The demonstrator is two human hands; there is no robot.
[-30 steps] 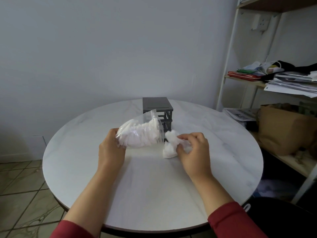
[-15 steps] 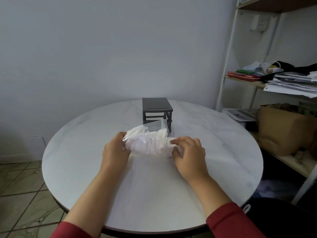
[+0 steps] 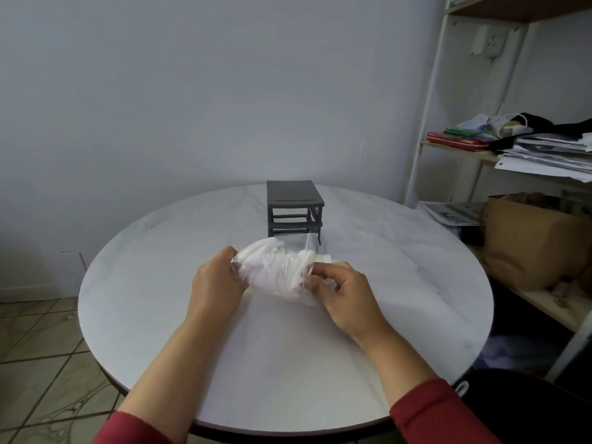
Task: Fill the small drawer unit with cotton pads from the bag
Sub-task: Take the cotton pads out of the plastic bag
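A clear plastic bag point(image 3: 277, 272) full of white cotton pads lies between my hands, just above the round white table point(image 3: 160, 283). My left hand point(image 3: 216, 280) grips the bag's left end. My right hand point(image 3: 344, 294) has its fingers curled at the bag's open right end, pinching the plastic there. A few pads point(image 3: 323, 258) stick out past the right edge of the bag. The small dark grey drawer unit point(image 3: 293, 208) stands behind the bag near the table's far side, its frame showing empty slots.
A shelf rack point(image 3: 429, 123) stands at the right with stacked papers point(image 3: 544, 152), a red folder and a brown paper bag point(image 3: 528, 238). A plain wall rises behind the table. Tiled floor point(image 3: 35, 347) shows at the lower left.
My right hand held a loose clump of pads beside the bag a second ago; now that hand is at the bag's opening. The bag has moved lower and towards me.
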